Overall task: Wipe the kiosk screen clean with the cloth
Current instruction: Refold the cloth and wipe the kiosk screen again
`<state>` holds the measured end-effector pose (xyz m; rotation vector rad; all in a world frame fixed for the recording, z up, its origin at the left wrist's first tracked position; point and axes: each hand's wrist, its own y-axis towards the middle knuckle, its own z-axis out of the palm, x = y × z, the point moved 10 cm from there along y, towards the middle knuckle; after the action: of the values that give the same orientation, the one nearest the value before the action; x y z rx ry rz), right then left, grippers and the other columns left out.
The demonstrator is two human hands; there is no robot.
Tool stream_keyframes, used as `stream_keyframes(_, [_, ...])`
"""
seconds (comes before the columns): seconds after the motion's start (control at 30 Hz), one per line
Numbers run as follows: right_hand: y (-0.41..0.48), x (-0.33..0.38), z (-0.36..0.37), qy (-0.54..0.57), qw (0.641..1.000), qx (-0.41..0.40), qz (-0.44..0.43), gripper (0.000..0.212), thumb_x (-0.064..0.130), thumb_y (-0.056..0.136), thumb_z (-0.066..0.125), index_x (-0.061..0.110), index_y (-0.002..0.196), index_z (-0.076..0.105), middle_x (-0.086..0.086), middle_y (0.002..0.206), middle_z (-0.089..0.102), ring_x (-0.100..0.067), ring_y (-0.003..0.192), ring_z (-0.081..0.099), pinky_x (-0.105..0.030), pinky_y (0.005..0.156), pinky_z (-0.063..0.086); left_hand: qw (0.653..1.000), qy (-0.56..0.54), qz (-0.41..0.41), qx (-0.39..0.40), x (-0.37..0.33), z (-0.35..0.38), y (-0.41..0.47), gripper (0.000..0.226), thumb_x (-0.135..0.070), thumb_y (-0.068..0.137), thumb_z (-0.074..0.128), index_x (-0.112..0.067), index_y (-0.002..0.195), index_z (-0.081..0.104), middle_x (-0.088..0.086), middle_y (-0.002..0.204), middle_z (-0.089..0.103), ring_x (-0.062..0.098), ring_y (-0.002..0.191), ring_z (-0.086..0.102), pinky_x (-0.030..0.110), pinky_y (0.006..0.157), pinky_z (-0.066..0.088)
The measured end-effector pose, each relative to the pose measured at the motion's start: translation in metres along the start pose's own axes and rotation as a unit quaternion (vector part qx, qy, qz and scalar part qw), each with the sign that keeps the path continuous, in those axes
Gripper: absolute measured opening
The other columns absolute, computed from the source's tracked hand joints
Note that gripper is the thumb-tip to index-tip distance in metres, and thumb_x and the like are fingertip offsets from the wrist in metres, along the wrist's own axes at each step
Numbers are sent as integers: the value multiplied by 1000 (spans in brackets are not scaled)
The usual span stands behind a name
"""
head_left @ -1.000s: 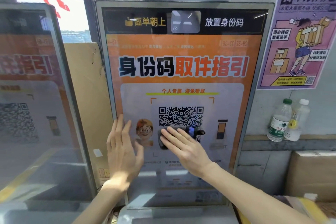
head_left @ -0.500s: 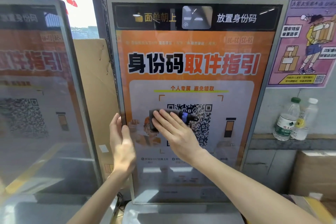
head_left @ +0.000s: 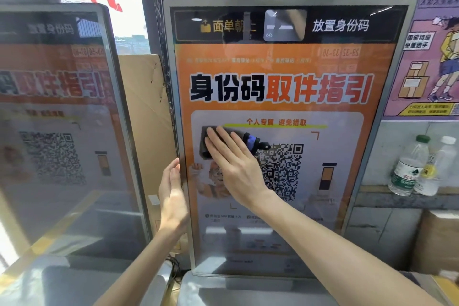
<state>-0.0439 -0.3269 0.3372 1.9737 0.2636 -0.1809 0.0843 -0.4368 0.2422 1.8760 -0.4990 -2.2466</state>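
The tall kiosk screen (head_left: pixel 285 87) stands upright ahead, showing an orange page with large characters and a QR code. A dark grey cloth (head_left: pixel 207 143) with a blue and black end lies flat against the glass, left of the QR code. My right hand (head_left: pixel 233 164) presses on the cloth with fingers spread and flat, covering most of it. My left hand (head_left: pixel 172 194) rests on the screen's left frame edge, fingers straight, thumb side toward the glass.
A second kiosk screen (head_left: pixel 57 126) stands at an angle on the left. Brown cardboard (head_left: pixel 146 117) fills the gap between the two. On the right, two plastic bottles (head_left: pixel 409 169) stand on a ledge under a purple poster (head_left: pixel 432 57), with cardboard boxes (head_left: pixel 437 243) below.
My right hand slid the cloth up and to the left, from under the QR code to its upper left. My left hand moved from flat on the glass to the left frame edge.
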Motion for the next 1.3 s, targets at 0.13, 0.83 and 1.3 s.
stream_keyframes(0.13, [-38, 17, 23, 5, 999, 26, -39, 49, -4, 102, 52, 3, 150, 54, -12, 162, 45, -29, 154, 38, -44, 128, 30, 1000, -17, -5, 8, -2, -1, 2, 36, -42, 112, 34, -31, 129, 64, -5, 131, 70, 12, 126, 64, 40, 115, 46])
stream_keyframes(0.83, [-51, 52, 48, -21, 993, 73, -92, 56, -4, 97, 49, 2, 153, 51, -12, 164, 42, -27, 155, 35, -42, 130, 24, 997, -56, -22, 41, -3, -1, 2, 38, -41, 112, 32, -30, 123, 67, 1, 129, 72, 17, 126, 65, 47, 117, 44])
stream_keyframes(1.3, [18, 38, 30, -28, 999, -20, -15, 57, -6, 96, 59, 3, 152, 51, -12, 163, 44, -30, 154, 37, -43, 130, 25, 992, -98, -72, 27, 2, -4, 2, 47, -40, 114, 25, -23, 121, 68, 0, 125, 74, 11, 120, 68, 33, 112, 47])
